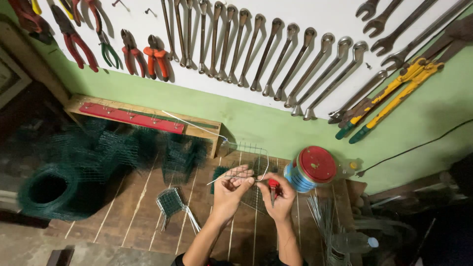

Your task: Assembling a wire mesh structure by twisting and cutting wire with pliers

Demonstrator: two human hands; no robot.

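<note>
Wire mesh piece [249, 167] sits pinched in the left hand [231, 189] above the wooden table [143, 207]; the right hand [281, 197] is closed around a red-handled tool [273, 187].

You are looking steeply down from your head-worn camera, close above the wooden bench [148, 197], facing the far tool wall [305, 19].

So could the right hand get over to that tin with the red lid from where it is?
Probably yes: the tin sits just beyond the right hand with nothing between them. But that hand holds a red-handled tool, so it isn't free to grab.
</note>
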